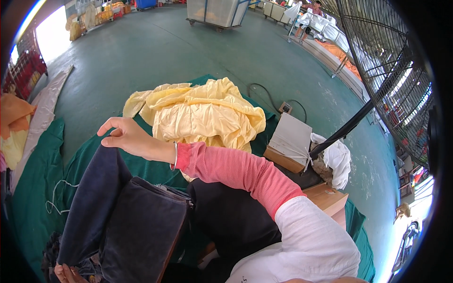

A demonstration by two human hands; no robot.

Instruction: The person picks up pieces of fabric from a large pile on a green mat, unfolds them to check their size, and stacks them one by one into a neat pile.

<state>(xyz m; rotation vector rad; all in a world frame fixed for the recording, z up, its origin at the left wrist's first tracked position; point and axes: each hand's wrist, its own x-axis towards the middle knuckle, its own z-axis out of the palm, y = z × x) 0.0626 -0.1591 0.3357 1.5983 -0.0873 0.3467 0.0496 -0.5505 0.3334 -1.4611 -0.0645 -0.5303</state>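
Note:
Stretched between my two hands is a dark navy cloth (92, 203), its upper corner raised toward the far side. My right hand (123, 134) pinches that corner between thumb and fingers, the arm reaching across from the lower right in a pink striped sleeve cover. At the lower left edge, my left hand (70, 273) grips the near end of the same cloth; only part of this hand shows. Against the held cloth lies a stack of folded dark cloths (144, 226). A crumpled bunch of dark fabric (51, 252) sits near my left hand.
A heap of pale yellow fabric (203, 113) lies ahead on a green sheet (37, 160). To the right are a cardboard box (288, 137), white cloth (340, 162) and a large standing fan (377, 56). Farther off stand a wheeled bin (214, 12) and another person (314, 7).

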